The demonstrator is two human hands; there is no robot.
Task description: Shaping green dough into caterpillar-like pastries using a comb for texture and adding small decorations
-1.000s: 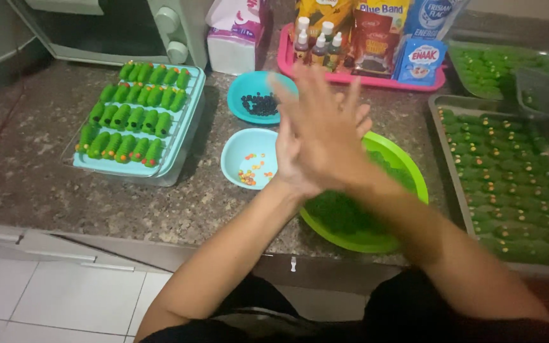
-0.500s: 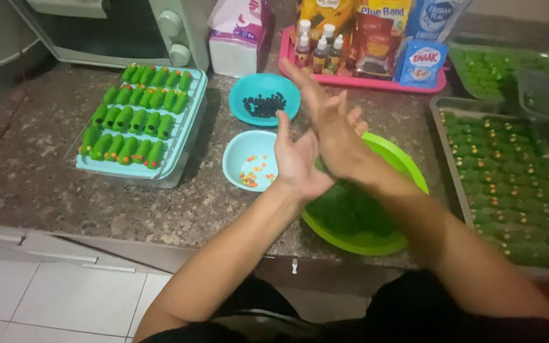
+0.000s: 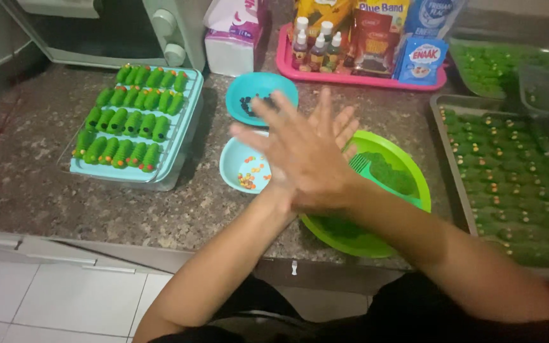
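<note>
We press our right hand [image 3: 303, 159] flat over our left hand [image 3: 335, 136], palms together and fingers [image 3: 268, 108] spread, gripping nothing visible. Both hover above the green bowl [image 3: 408, 174] of green dough on the counter [image 3: 33, 197]. Two teal bowls [image 3: 258, 92] stand just beyond; a lid of green caterpillar cookies [image 3: 131, 121] lies left.

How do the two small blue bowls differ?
The far bowl holds small dark bits; the near bowl holds orange and yellow bits. The far bowl is a deeper teal, the near bowl paler. The right hand covers the near bowl's right edge more than the far bowl's. Both are round and sit on the counter.
</note>
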